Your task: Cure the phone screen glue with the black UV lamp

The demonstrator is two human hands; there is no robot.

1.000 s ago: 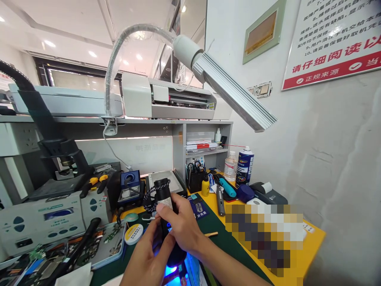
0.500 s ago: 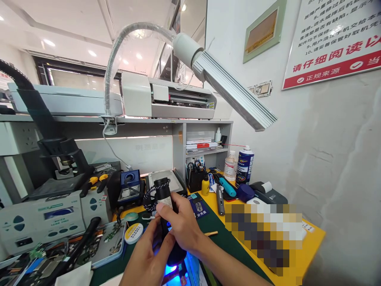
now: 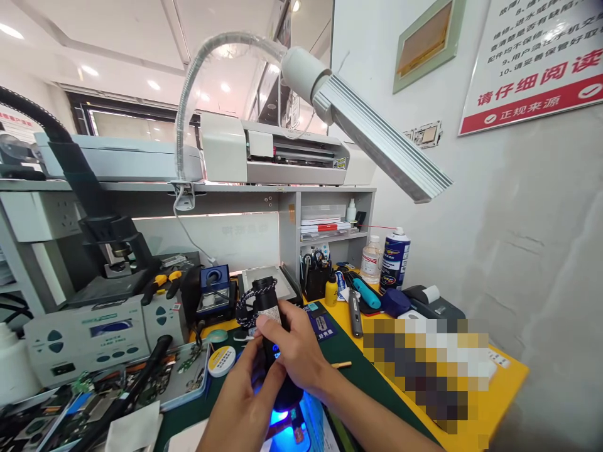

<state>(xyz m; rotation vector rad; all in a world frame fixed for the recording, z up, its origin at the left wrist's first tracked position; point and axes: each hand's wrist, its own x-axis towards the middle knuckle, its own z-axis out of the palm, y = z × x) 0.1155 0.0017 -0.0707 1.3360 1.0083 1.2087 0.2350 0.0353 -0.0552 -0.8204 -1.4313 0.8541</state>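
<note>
Both hands are around a black flashlight (image 3: 267, 301), which is upright with its wide head pointing down. A black-and-white braided wrist cord loops from its top end. My right hand (image 3: 301, 351) is closed around the upper body, thumb across a pale label. Lower down, my left hand (image 3: 247, 392) grips the same body from the left, its thumb near small lit blue marks. Blue light falls beneath the head onto a device (image 3: 294, 430) lying on the green mat (image 3: 372, 402). My forearms and the flashlight hide part of that device.
On the left are a grey soldering station (image 3: 97, 339) and a tray (image 3: 188, 383) of circuit boards. A round yellow-and-white tin (image 3: 221, 361) is beside my left hand. Spray can (image 3: 394, 260), clear bottle (image 3: 370, 260) and yellow bottle (image 3: 331, 290) stand behind. A lamp (image 3: 377, 132) hangs overhead.
The camera view has turned slightly left, so everything appears a little further right. Both hands keep their hold on the flashlight, and its blue light stays on.
</note>
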